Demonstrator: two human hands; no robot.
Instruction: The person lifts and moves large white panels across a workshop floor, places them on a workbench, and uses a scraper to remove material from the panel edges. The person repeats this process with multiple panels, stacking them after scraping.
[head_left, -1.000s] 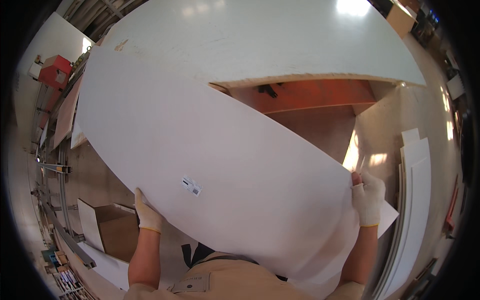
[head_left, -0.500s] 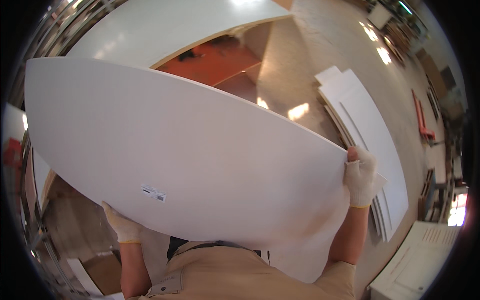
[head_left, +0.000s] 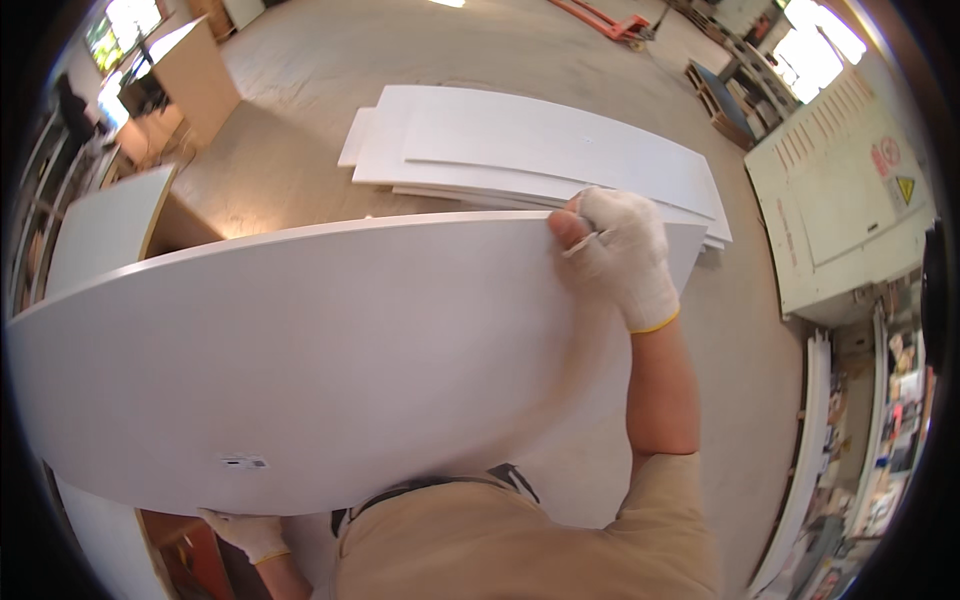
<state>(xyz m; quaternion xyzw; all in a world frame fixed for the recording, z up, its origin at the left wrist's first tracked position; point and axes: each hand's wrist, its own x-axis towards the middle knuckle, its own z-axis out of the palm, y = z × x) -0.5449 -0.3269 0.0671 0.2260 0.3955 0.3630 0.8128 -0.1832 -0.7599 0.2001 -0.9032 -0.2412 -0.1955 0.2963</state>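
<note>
The left hand (head_left: 250,537) has its fingers hidden behind the white panel (head_left: 350,340), whose label (head_left: 244,462) has print too small to read; the panel covers part of the stacked boards (head_left: 540,130); the top edge cuts off the red pallet truck (head_left: 606,22).

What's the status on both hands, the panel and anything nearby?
Right hand gripping white panel by upper edge. Left hand at lower edge, grip partly hidden. Stacked white boards lie beyond.

Left hand (head_left: 250,535), right hand (head_left: 622,250): off-white gloves (head_left: 648,285), yellow wrist edging (head_left: 657,324); right thumb tip (head_left: 568,228) uncovered. Tan shirt (head_left: 450,550), short sleeve (head_left: 665,500) below right hand; dark belt (head_left: 400,489) between hands.
</note>
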